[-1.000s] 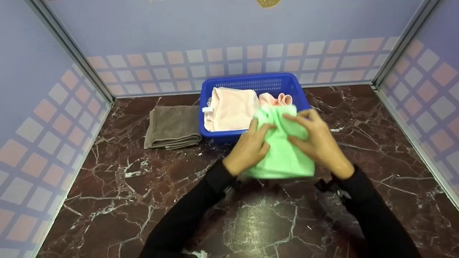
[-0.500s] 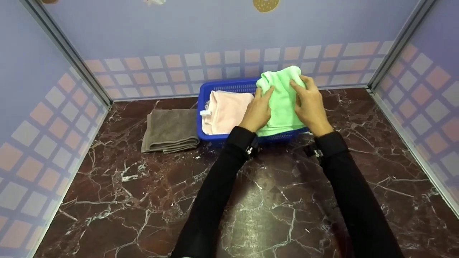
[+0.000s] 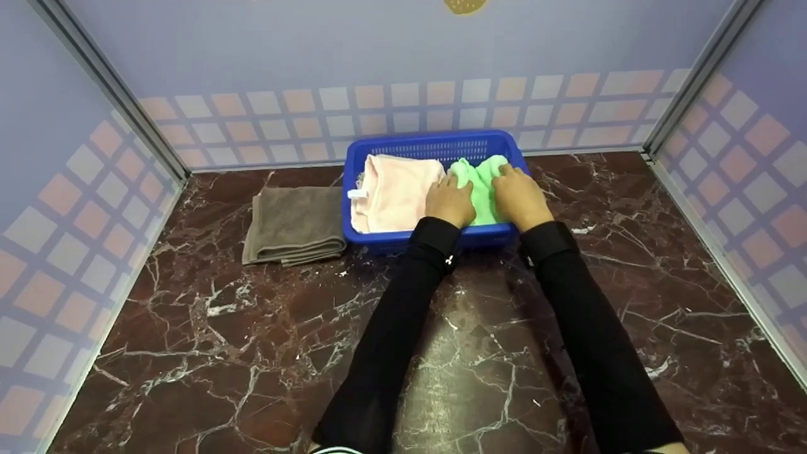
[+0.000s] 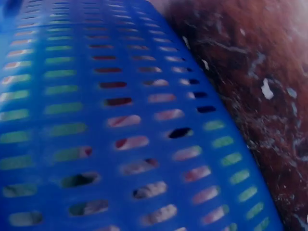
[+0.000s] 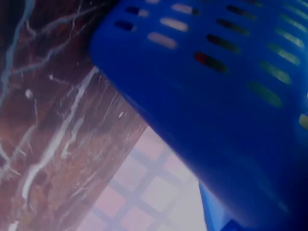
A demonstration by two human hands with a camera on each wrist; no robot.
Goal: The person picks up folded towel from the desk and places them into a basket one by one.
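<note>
A folded light green towel [image 3: 483, 195] lies in the right part of the blue plastic basket [image 3: 384, 238]. My left hand [image 3: 451, 203] grips the towel's left side, its fingers bent down between it and a folded pale pink towel [image 3: 406, 192]. Along the opposite side, my right hand [image 3: 520, 197] holds the green towel close to the basket's right wall. Both sets of fingertips are partly hidden in the cloth. The wrist views show only the slotted basket wall [image 4: 106, 110] from outside, with green and pink cloth behind its slots; neither hand appears there.
A folded grey-brown towel [image 3: 296, 221] lies against the basket's left side on the dark red marbled tabletop [image 3: 252, 353]. Behind the basket stands a lilac panel [image 3: 403, 50] with a checkered band; similar panels rise at left and right. A white tag [image 3: 358, 194] sticks out from the pink towel.
The green towel went from in front of the basket, up over its right half, then down into it. Both hands moved with it, and it now covers the pink-red cloth seen there earlier.
</note>
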